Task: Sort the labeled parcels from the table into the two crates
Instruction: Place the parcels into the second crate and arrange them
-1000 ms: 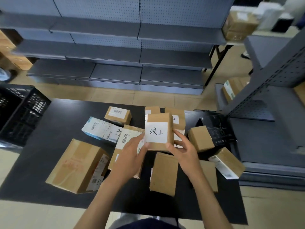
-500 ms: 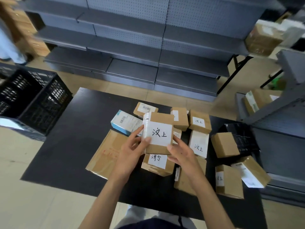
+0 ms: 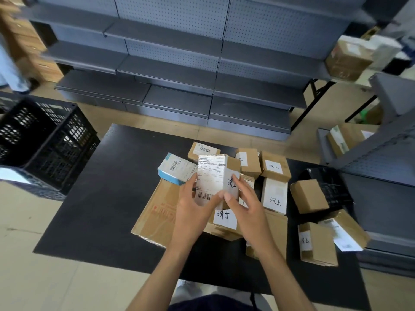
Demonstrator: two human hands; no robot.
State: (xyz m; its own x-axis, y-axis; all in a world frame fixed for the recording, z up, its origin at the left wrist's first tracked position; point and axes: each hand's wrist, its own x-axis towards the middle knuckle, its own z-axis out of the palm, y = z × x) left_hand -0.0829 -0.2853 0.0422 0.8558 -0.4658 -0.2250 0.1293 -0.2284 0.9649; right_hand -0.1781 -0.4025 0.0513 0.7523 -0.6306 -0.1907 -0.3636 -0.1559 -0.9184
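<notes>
I hold a small cardboard parcel (image 3: 213,176) above the black table (image 3: 107,198), turned so its printed shipping label faces me and its handwritten label faces right. My left hand (image 3: 193,207) grips its left and lower side, thumb across the bottom. My right hand (image 3: 244,205) holds its right side. Under it lie a parcel with another handwritten label (image 3: 224,217) and a large flat carton (image 3: 157,212). Several labeled parcels sit to the right, such as one (image 3: 275,166) and another (image 3: 275,196). A black crate (image 3: 45,140) stands left of the table.
Grey metal shelving (image 3: 179,70) runs behind the table. A second shelf unit (image 3: 381,158) with parcels stands at the right. A blue-white box (image 3: 175,168) and a black pouch (image 3: 330,185) lie on the table. The crate's far part holds a white item.
The parcel has been rotated in my hands: the handwritten label that faced me now faces right and the printed shipping label faces me. The view has shifted left.
</notes>
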